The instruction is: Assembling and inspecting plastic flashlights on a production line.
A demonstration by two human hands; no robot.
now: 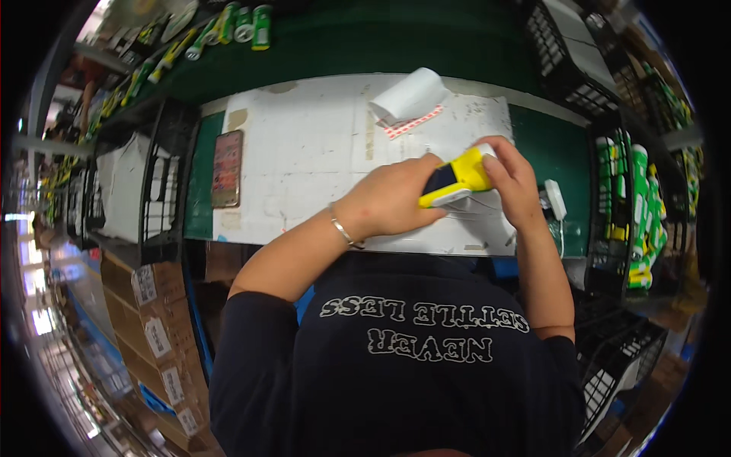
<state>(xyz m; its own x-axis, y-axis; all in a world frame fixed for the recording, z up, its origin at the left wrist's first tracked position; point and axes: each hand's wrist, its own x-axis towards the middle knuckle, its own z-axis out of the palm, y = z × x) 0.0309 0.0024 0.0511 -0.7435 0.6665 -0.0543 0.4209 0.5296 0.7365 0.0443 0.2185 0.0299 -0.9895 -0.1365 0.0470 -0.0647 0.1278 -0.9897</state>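
Between my two hands, over the white work board (304, 152), is a yellow and black handheld device (474, 172), tilted up toward the right. My left hand (390, 196) is closed around its dark left end. The fingers and thumb of my right hand (515, 180) grip its yellow right end. A pale part shows along the lower side. What kind of device it is I cannot make out. Beyond it a curled white sheet (411, 93) lies on the board, with a red-and-white patterned strip (415, 122) under its near edge.
A phone (227, 169) lies at the board's left edge. Right of the board sits a white plug-like block (555, 199) with a cable. Black crates (164, 179) flank the table; several green-and-white cylinders (640, 198) fill the right one. Cardboard boxes (148, 335) stand at lower left.
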